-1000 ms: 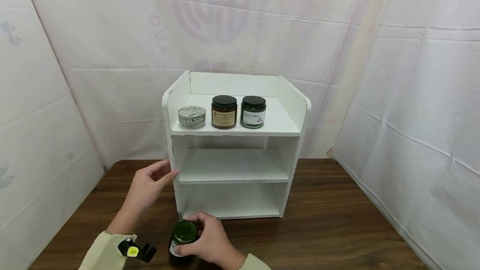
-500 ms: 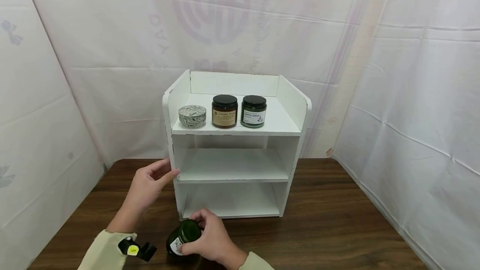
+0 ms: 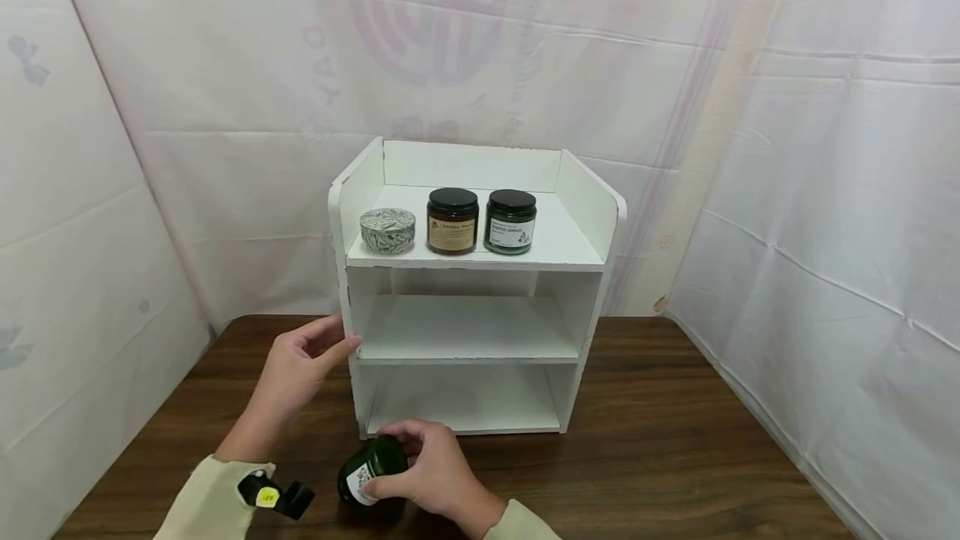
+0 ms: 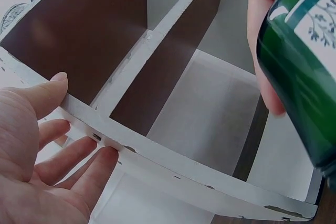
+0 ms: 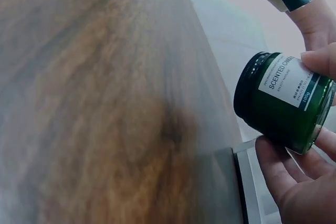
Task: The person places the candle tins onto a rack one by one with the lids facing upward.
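My right hand (image 3: pixel 442 473) grips a green glass scented-candle jar (image 3: pixel 367 473) low over the table before the shelf. The jar is tilted, its green glass base towards my palm and its black lid end pointing away; the white label (image 5: pixel 289 82) reads "SCENTED CANDLE". My left hand (image 3: pixel 296 365) holds the left side panel of a white three-level shelf (image 3: pixel 465 357), thumb over the front edge and fingertips on the outer face. On the top level stand a patterned round tin (image 3: pixel 387 232), an amber candle jar (image 3: pixel 452 223) and another green candle jar (image 3: pixel 511 223), both black-lidded.
The shelf stands on a dark wooden table (image 3: pixel 660 440). White sheeting (image 3: pixel 225 90) hangs behind and at both sides. A black wrist strap (image 3: pixel 273 496) sits on the left sleeve.
The candle jar in my right hand has gone from bottom-up and nearly upright to a clear tilt, moving slightly right with the hand. My left hand stays on the shelf panel.
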Demonstrator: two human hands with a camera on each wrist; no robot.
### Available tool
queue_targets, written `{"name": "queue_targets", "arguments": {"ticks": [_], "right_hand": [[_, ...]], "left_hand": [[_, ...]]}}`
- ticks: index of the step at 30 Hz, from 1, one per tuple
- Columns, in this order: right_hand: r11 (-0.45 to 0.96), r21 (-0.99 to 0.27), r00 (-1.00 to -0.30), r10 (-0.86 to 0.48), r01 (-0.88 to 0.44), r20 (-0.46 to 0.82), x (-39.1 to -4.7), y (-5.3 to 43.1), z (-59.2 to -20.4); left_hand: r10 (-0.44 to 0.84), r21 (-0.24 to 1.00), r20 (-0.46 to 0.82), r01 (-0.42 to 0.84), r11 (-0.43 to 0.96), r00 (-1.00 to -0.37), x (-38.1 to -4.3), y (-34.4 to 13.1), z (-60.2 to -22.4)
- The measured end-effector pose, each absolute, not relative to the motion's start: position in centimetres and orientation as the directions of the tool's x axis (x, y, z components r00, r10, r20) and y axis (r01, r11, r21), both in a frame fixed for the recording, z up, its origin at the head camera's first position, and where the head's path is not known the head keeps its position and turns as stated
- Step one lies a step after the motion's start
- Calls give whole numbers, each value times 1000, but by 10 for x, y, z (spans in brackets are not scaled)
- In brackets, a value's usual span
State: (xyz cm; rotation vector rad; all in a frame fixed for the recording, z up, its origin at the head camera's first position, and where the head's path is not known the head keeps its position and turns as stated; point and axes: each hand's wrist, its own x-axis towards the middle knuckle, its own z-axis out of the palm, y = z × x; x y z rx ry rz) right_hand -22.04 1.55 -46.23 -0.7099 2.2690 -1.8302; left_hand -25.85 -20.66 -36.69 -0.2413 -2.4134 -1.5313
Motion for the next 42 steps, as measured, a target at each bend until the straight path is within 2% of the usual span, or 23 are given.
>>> {"name": "queue_targets", "arguments": {"ticks": [6, 17, 32, 42], "right_hand": [[154, -951, -867, -468, -268, 169, -220, 22, -457], [64, -969, -859, -478, -241, 182, -220, 23, -458], [-90, -991, -878, -461, -98, 129, -215, 24, -452], [-125, -985, -869, -465, -123, 167, -219, 24, -453]], "left_hand": [[1, 863, 315, 287, 416, -949, -259, -207, -367], [-3, 860, 322, 291, 420, -947, -261, -207, -369], [2, 864, 314, 286, 413, -950, -260, -208, -369], [-2, 858, 314, 282, 430, -950, -258, -207, -367]]}}
